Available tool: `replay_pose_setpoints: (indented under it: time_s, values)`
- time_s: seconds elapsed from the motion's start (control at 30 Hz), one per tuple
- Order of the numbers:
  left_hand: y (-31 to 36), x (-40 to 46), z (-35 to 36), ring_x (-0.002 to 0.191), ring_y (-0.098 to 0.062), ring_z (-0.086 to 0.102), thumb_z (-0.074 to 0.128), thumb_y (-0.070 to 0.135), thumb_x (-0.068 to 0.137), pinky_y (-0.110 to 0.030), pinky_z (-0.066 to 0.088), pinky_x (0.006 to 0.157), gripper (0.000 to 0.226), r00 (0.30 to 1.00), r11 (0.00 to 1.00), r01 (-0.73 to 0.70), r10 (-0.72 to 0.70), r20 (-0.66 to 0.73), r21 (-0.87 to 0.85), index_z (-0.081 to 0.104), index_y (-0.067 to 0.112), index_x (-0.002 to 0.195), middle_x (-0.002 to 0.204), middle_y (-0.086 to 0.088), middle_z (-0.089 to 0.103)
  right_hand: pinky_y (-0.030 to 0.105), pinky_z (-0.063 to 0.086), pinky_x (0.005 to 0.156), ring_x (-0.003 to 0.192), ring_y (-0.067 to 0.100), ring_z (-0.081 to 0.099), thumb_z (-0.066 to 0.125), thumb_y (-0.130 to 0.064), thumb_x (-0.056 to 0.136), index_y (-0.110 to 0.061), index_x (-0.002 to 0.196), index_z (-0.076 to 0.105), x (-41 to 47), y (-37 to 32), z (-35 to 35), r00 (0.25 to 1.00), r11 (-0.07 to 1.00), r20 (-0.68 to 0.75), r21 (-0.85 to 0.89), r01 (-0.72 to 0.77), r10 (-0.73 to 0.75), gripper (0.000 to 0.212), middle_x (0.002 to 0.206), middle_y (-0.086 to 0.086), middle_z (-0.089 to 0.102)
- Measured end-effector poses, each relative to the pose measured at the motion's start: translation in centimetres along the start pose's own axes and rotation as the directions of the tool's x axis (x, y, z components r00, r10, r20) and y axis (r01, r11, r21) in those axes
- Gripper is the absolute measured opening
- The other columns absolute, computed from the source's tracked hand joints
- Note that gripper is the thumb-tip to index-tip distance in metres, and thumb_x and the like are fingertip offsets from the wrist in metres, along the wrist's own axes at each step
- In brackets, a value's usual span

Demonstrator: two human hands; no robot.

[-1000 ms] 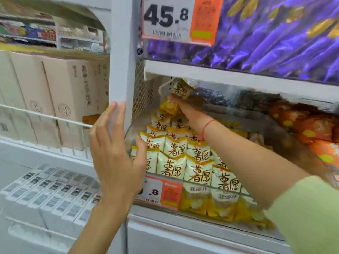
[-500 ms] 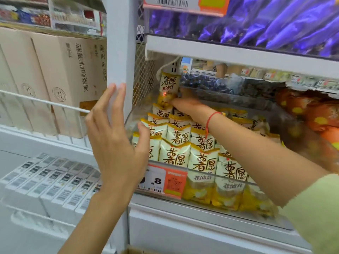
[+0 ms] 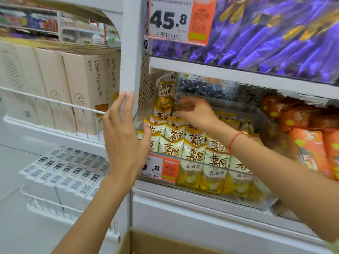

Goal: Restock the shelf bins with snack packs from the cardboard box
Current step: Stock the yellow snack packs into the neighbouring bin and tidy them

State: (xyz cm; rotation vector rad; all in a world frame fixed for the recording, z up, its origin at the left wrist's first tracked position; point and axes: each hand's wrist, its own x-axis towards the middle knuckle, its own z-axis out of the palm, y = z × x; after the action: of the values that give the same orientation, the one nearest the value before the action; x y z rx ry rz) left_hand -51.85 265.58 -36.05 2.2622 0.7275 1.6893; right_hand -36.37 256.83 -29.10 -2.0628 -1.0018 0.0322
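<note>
Yellow-and-white snack packs (image 3: 192,142) fill a clear shelf bin (image 3: 238,168) in overlapping rows. One pack (image 3: 166,96) stands upright at the bin's back left corner. My right hand (image 3: 197,110) reaches deep into the bin, its bent fingers touching the tops of the back-row packs just right of the upright pack; it grips nothing that I can see. My left hand (image 3: 124,138) is flat with straight fingers against the bin's left front corner and the white upright post (image 3: 131,52). The cardboard box (image 3: 165,242) shows its open rim at the bottom edge.
Purple packs (image 3: 275,33) fill the bin above, behind a 45.8 price tag (image 3: 176,19). Orange packs (image 3: 308,143) lie in the bin to the right. Beige cartons (image 3: 82,88) stand behind a wire rail on the left, with white barcoded boxes (image 3: 64,171) on the shelf below.
My right hand set the pack upright at the bin's back left, let it go and dropped to the back row. The camera tilted down, revealing the cardboard box.
</note>
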Motion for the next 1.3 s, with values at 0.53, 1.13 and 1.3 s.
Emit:
replay_pose_setpoints:
  time_s: [0.53,1.13,1.3]
  values:
    - [-0.5,-24.0,-4.6,0.087,-0.011,0.065,0.059,0.026,0.089,-0.027,0.045,0.073,0.015,0.549,0.876,0.467,-0.391,0.738,0.117,0.061,0.04,0.09,0.083,0.015,0.065,0.024,0.042,0.083,0.097,0.015,0.057,0.056,-0.028,0.092,-0.015,0.121,0.06,-26.3,17.3,1.6,0.476,0.812,0.712,-0.584,-0.005,0.515,0.032,0.11,0.003,0.065]
    - [-6.7,-39.0,-3.2,0.129,-0.026,0.038,0.056,0.048,0.09,-0.037,0.036,0.101,0.06,0.03,0.736,-0.091,-0.671,0.741,0.67,0.037,0.01,0.133,0.138,-0.009,0.041,0.034,0.048,0.09,0.112,0.024,0.055,0.069,-0.026,0.081,-0.015,0.118,0.054,-42.8,27.9,10.8,0.527,0.713,0.501,-0.606,-0.352,0.686,0.042,0.121,0.006,0.054]
    - [-6.3,-38.4,-3.1,0.113,-0.03,0.054,0.06,0.04,0.091,-0.035,0.039,0.09,0.043,0.016,0.756,0.15,-0.646,0.763,0.637,0.05,0.012,0.122,0.118,-0.009,0.06,0.023,0.05,0.084,0.106,0.013,0.06,0.074,-0.029,0.08,-0.02,0.127,0.054,-40.5,26.0,11.6,0.564,0.67,0.427,-0.147,-0.728,0.707,0.052,0.109,-0.005,0.063]
